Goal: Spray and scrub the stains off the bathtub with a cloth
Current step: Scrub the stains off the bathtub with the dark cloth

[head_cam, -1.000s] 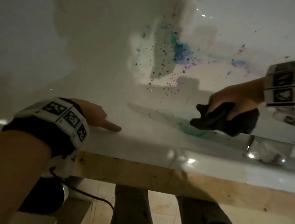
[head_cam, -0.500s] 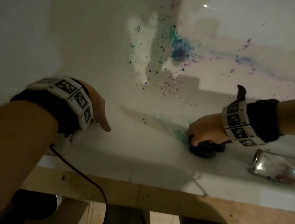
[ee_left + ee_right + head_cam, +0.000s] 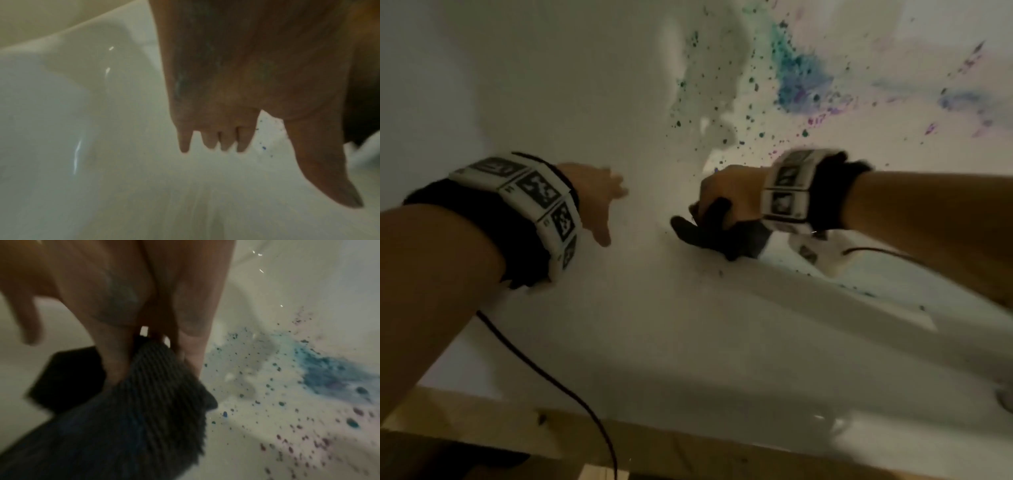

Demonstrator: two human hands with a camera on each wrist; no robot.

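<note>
Cloth (image 3: pixel 717 236) in right hand (image 3: pixel 729 195)

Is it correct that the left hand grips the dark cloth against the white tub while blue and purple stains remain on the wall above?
Not quite: the right hand grips the dark cloth, as the head and right wrist views show. The left hand holds nothing. The blue and purple stains do remain on the white tub.

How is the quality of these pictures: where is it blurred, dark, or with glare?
Head view: dim, hard shadows across the bathtub, right hand motion-blurred. Left wrist view: soft focus, glare streaks beside the left hand. Right wrist view: cloth and blue stain smeared.
</note>
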